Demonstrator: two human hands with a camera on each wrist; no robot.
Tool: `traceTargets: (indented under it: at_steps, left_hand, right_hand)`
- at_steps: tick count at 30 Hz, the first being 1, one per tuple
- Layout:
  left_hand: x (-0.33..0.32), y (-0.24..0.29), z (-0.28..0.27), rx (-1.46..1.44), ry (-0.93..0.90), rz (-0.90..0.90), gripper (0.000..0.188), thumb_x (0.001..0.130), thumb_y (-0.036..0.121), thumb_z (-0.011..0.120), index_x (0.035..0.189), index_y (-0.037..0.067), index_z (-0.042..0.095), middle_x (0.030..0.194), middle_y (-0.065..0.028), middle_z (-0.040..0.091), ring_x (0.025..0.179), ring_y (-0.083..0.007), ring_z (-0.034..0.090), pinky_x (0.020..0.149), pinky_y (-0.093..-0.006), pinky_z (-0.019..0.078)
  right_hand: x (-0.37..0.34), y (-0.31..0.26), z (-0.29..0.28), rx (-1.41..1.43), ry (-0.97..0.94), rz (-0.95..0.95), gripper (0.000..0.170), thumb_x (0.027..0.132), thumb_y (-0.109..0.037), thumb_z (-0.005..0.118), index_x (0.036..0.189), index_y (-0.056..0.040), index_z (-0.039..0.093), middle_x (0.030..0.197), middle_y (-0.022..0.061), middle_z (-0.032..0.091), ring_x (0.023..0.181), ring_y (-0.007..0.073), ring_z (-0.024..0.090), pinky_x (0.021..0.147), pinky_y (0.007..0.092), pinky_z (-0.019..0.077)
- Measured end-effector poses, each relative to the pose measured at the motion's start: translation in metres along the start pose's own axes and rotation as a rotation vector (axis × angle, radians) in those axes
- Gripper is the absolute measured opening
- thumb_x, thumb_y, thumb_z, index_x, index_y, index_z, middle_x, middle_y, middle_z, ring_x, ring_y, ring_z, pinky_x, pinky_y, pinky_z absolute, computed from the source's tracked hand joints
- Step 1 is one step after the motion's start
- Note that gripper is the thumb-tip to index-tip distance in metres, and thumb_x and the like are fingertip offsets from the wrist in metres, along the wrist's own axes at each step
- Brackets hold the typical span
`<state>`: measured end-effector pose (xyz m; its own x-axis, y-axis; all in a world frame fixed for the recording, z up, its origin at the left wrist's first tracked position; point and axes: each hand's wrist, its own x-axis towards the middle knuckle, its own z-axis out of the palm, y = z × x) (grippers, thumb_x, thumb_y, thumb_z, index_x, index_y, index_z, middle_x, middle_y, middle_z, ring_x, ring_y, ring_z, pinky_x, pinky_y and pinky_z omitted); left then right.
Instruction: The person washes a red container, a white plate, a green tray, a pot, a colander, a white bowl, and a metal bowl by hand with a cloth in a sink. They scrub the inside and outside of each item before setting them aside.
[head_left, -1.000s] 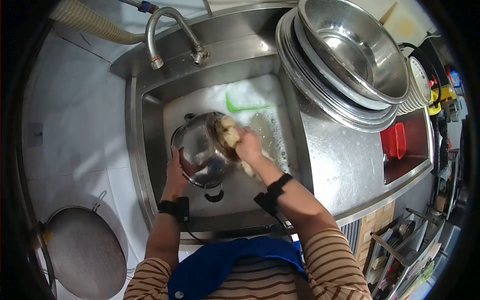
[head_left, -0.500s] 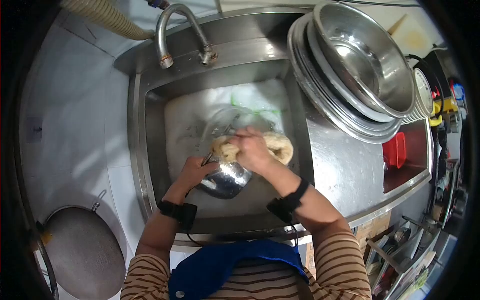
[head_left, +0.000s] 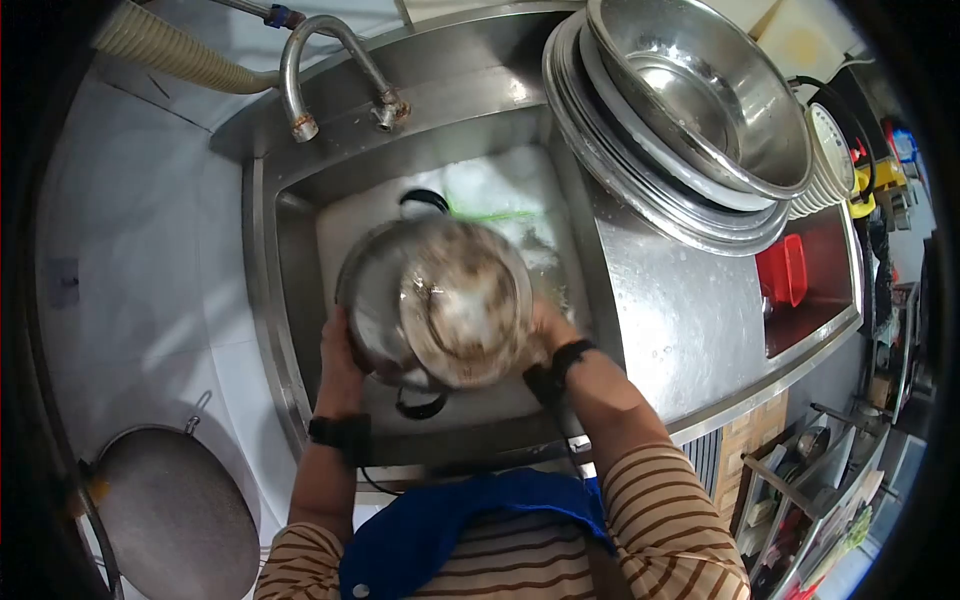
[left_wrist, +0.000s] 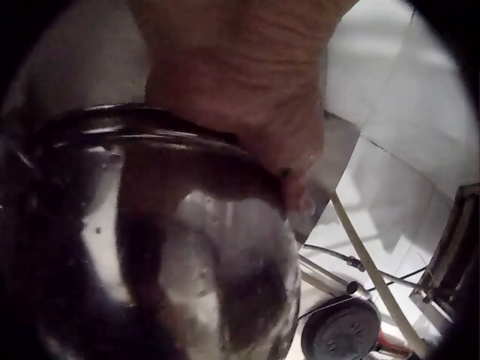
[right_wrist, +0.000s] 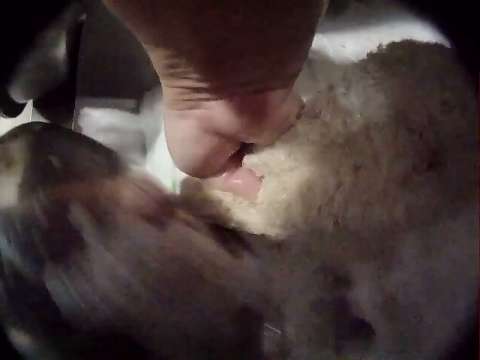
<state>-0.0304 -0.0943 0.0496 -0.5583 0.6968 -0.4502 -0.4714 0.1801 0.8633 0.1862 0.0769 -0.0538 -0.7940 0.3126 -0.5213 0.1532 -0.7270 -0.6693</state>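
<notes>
A shiny steel pot [head_left: 375, 290] with two black handles is tipped on its side over the sudsy sink, its round base turned rightward. My left hand [head_left: 342, 362] grips the pot at its rim on the left. In the left wrist view, that hand lies over the rim with the polished wall [left_wrist: 202, 262] beneath. My right hand [head_left: 548, 325] is at the right edge of the base. The right wrist view shows its fingers curled into a fluffy cream scrubbing cloth [right_wrist: 352, 157], close against the blurred pot. Most of the cloth is hidden in the head view.
Foamy water fills the steel sink [head_left: 262, 300], with a green-edged item [head_left: 490, 214] in the suds. A curved faucet [head_left: 290, 90] stands behind. Stacked steel basins [head_left: 700, 100] sit on the right drainboard, beside a red basket [head_left: 795, 270]. A wok [head_left: 175, 510] lies lower left.
The pot has turned from being tilted low with its opening upward to showing its base on the right. My right hand has moved from over the pot's rim to the base's right side.
</notes>
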Motion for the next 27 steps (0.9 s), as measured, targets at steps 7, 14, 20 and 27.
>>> traceTargets:
  at_steps: [7,14,20,27]
  left_hand:
    - [0.072,-0.008,0.014,-0.451,0.061,0.223,0.049,0.091,0.038,0.045,0.118,-0.003,0.044,0.119,-0.0129,0.049,0.108,-0.0228,0.049,0.091,-0.0383,0.0415]
    - [0.055,-0.029,0.018,-0.347,0.182,0.114,0.044,0.089,0.038,0.05,0.099,-0.004,0.056,0.098,-0.0097,0.058,0.085,-0.0203,0.058,0.072,-0.0346,0.0473]
    - [0.025,-0.005,0.054,0.905,0.328,0.348,0.028,0.085,0.028,0.058,0.072,0.003,0.061,0.056,-0.0074,0.055,0.05,-0.0186,0.054,0.048,-0.0331,0.0404]
    - [0.036,-0.095,0.037,1.615,-0.484,0.546,0.037,0.072,0.044,0.062,0.086,0.01,0.061,0.098,-0.0132,0.06,0.086,-0.026,0.058,0.077,-0.0418,0.0436]
  right_hand:
    - [0.03,0.016,0.059,-0.397,0.485,0.118,0.013,0.072,-0.004,0.046,0.076,0.0041,0.056,0.068,0.0142,0.055,0.057,0.0221,0.049,0.049,0.0388,0.0386]
    - [0.048,0.026,-0.003,-0.629,0.65,-0.094,0.016,0.076,-0.015,0.052,0.067,-0.0018,0.058,0.06,0.0087,0.055,0.048,0.0147,0.048,0.042,0.0345,0.0375]
    - [0.005,-0.029,0.026,-0.144,0.85,0.142,0.015,0.066,0.0,0.052,0.077,0.0021,0.061,0.065,0.0085,0.058,0.05,0.0142,0.049,0.042,0.0305,0.038]
    - [-0.004,-0.06,0.051,-0.972,0.688,-0.85,0.028,0.064,0.003,0.054,0.091,-0.0025,0.06,0.087,0.0152,0.058,0.084,0.0321,0.054,0.076,0.0382,0.044]
